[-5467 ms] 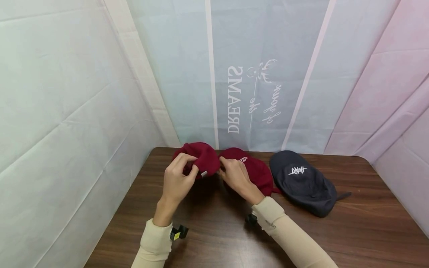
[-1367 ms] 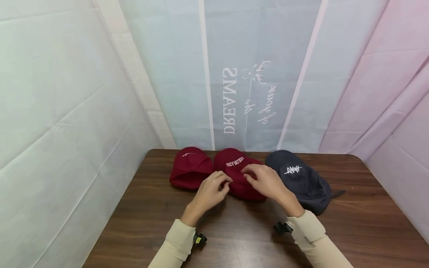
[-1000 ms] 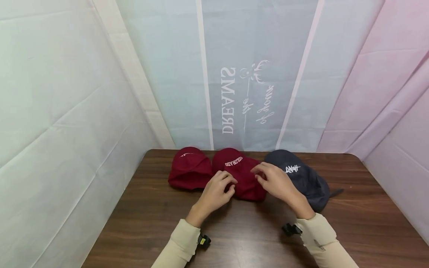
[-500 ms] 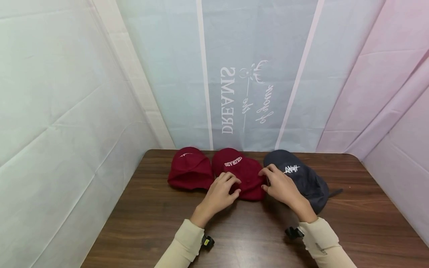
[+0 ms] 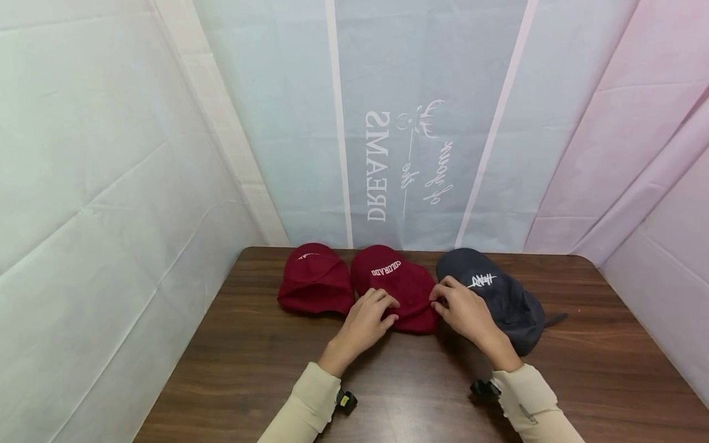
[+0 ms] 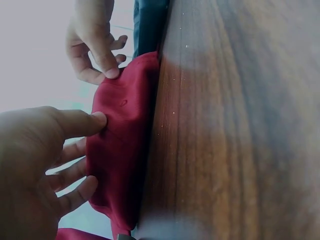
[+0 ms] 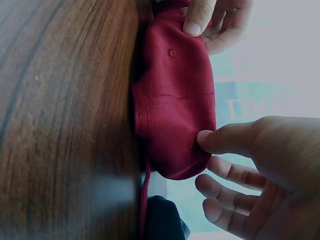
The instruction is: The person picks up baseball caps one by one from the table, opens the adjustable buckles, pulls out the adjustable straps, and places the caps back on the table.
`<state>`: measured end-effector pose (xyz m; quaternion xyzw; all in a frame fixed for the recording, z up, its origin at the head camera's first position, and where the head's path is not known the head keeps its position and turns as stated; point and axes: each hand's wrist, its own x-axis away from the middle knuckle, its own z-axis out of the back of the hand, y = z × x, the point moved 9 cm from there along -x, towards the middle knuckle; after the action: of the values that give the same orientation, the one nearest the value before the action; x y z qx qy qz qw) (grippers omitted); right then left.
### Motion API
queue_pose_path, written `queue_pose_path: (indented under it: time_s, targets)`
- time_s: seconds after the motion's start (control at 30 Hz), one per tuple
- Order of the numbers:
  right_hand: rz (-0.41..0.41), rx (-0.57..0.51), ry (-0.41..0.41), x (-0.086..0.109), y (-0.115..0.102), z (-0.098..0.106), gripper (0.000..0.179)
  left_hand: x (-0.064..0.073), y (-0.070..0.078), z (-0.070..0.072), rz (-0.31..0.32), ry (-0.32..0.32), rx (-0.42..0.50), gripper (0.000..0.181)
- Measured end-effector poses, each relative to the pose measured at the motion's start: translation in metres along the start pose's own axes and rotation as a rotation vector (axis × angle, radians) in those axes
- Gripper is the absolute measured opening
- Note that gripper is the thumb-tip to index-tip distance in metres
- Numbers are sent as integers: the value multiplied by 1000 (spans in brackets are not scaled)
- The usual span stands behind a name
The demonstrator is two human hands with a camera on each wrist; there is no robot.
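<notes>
A dark red baseball cap [image 5: 410, 286] lettered COLORADO lies in the middle of a row on the table, brim toward the back wall. My left hand [image 5: 370, 321] grips the left side of its crown, thumb on the near face and fingers behind it in the left wrist view. At the crown's right edge, my right hand [image 5: 464, 307] pinches the cloth between thumb and fingers. In the right wrist view the red crown [image 7: 175, 100] bulges between both thumbs, its strap hanging at the lower end.
Left of it sits another dark red cap [image 5: 316, 280], its crown pushed in. A navy cap [image 5: 506, 307] with white lettering lies to the right, partly behind my right hand. The brown wooden table [image 5: 255, 381] meets a fabric wall [image 5: 288, 123] at the back.
Earlier my hands were on the left red cap; they then moved right to the middle one. In the last half second my right fingers closed on its crown's right edge.
</notes>
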<state>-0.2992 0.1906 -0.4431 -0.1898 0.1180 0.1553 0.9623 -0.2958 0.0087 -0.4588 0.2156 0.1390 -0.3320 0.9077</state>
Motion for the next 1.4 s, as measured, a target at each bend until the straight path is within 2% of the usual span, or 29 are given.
queue_pose_path:
  time_s: [0.2,0.63,1.03,1.4]
  targets:
    - [-3,-24,31,0,-2,2,13,1,-2,5,7,48,14,9]
    - [30,-34,79,1,-11,9,12,2,-9,10,34,92,81,6]
    - [35,-46,90,2,-20,16,9,4,-10,27,30,160,107,7]
    - [80,-45,171,6,-36,41,8,3,-4,49,4,246,109,5]
